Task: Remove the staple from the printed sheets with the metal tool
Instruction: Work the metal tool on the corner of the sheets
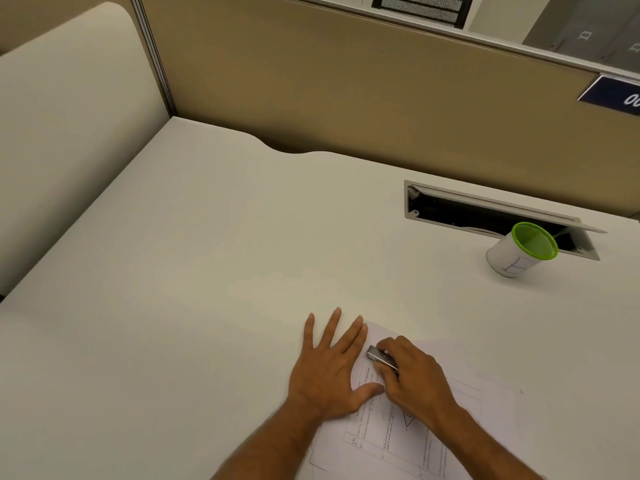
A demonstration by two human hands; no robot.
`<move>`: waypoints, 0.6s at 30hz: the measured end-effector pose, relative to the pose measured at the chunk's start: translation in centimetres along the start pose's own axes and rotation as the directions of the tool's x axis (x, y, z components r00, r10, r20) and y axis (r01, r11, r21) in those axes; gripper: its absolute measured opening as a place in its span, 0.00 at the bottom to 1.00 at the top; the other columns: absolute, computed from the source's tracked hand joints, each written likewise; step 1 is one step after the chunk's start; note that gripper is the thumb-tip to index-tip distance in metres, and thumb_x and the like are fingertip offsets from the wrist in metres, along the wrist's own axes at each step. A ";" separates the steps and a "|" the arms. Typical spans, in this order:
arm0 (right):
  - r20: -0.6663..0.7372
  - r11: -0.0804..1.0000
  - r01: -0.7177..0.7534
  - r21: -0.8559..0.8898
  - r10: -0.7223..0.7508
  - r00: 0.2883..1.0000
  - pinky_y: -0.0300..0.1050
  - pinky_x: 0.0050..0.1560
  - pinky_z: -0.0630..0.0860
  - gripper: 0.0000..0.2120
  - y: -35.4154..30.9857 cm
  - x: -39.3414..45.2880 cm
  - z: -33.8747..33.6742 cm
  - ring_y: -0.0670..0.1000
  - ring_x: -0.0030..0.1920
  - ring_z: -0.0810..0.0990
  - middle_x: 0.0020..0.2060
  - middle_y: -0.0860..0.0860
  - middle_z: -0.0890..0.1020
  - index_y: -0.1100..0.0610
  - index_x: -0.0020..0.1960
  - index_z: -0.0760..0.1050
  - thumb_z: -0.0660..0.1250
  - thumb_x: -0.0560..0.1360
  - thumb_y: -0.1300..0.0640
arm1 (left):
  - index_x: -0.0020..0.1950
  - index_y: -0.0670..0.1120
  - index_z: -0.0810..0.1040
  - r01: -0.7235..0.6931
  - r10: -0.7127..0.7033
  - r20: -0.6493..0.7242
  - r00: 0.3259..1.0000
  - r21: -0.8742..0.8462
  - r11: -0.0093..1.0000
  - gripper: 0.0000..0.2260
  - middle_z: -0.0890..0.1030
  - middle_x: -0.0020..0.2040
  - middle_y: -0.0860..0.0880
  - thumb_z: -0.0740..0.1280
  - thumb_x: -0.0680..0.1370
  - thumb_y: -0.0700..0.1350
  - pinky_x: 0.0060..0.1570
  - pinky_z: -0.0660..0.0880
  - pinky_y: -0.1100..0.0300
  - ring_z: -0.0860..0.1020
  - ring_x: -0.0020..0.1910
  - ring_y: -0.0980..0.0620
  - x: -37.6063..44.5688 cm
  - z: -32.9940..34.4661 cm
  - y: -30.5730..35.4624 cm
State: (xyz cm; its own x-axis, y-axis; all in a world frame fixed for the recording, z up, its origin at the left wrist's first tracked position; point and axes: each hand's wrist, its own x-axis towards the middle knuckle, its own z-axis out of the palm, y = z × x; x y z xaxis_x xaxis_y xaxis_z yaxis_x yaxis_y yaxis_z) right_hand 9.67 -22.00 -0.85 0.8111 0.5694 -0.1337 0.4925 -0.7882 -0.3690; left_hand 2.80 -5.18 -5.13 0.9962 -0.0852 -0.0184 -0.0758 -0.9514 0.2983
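Note:
The printed sheets point(391, 441) lie on the white desk near its front edge, angled, with tables and a small triangle drawing printed on them. My left hand point(329, 368) rests flat with fingers spread across the sheets' upper left edge, thumb on the paper. My right hand point(412, 379) is closed around the metal tool point(379, 356), a small silver bar whose front end points at the sheets' top left corner, close to my left index finger. The staple itself is too small to see.
A white cup with a green rim point(519, 251) stands at the right, beside an open cable slot point(485, 213) in the desk point(207, 254). A tan partition wall point(346, 91) closes the back; a cream panel point(69, 133) rises at the left.

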 end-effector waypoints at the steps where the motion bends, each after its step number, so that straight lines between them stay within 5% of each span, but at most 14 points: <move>1: -0.004 1.000 0.004 0.001 -0.004 1.000 0.34 0.40 0.72 0.16 -0.2 0.1 0.1 0.45 0.40 0.76 0.49 0.46 0.80 0.51 0.58 0.75 0.59 0.74 0.45 | 0.80 0.50 0.52 0.000 0.000 0.001 1.000 -0.004 1.000 0.42 0.52 0.81 0.52 0.46 0.74 0.76 0.72 0.44 0.30 0.43 0.80 0.43 0.0 0.0 0.0; 7: -0.020 1.000 -0.001 0.000 0.001 1.000 0.39 0.39 0.78 0.16 -0.5 0.0 0.5 0.49 0.38 0.78 0.46 0.47 0.81 0.51 0.56 0.76 0.59 0.74 0.46 | 0.80 0.50 0.53 0.002 -0.002 -0.008 1.000 -0.017 1.000 0.41 0.53 0.81 0.52 0.46 0.75 0.75 0.72 0.46 0.30 0.44 0.80 0.44 -0.1 0.1 0.0; 18: -0.010 0.998 -0.041 0.050 0.041 0.999 0.34 0.44 0.73 0.15 -0.1 -0.3 0.3 0.47 0.41 0.76 0.49 0.48 0.81 0.52 0.57 0.76 0.62 0.74 0.47 | 0.80 0.51 0.50 0.005 -0.005 -0.003 1.000 -0.010 1.000 0.42 0.51 0.81 0.52 0.47 0.74 0.76 0.72 0.43 0.31 0.42 0.80 0.43 0.0 0.2 0.0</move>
State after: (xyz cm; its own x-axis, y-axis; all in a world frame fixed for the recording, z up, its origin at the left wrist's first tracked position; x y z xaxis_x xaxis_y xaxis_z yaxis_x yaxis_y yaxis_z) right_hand 9.28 -22.05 -1.08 0.8339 0.5339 -0.1400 0.4424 -0.7981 -0.4090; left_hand 2.81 -5.21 -5.37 0.9967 -0.0792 -0.0167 -0.0702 -0.9488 0.3079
